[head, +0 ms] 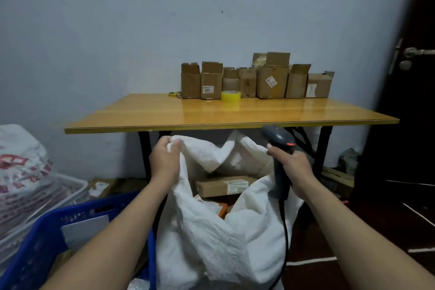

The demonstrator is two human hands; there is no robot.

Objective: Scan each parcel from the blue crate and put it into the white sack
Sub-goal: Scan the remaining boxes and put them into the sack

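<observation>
A: Which step is running?

B: Judged a between-parcels pause. The white sack is standing on the floor in front of the table, with its mouth gaping. The blue crate is sitting just beside it, on the left. The hands are working apart. The left hand is bunching the sack's far-left rim and lifting it. The right hand is clamping round the handle of the scanner at the sack's right edge. I cannot tell whether that hand is also pinning cloth. A brown parcel is lying inside the sack, and neither hand is carrying one.

A: Next move?

B: Probably letting go of the rim, reaching left into the crate where a grey parcel is showing, and turning its label toward the scanner.

A: Surroundings and obstructions?

B: A printed sack is bulging at far left, over a white crate. A row of cardboard boxes is standing along the table's back edge. A yellow tape roll and scissors are lying beside them. The table edge is overhanging the sack's far side. The near rim is sagging and may fold the mouth shut once released. The scanner cable is trailing down the sack's right side and could snag.
</observation>
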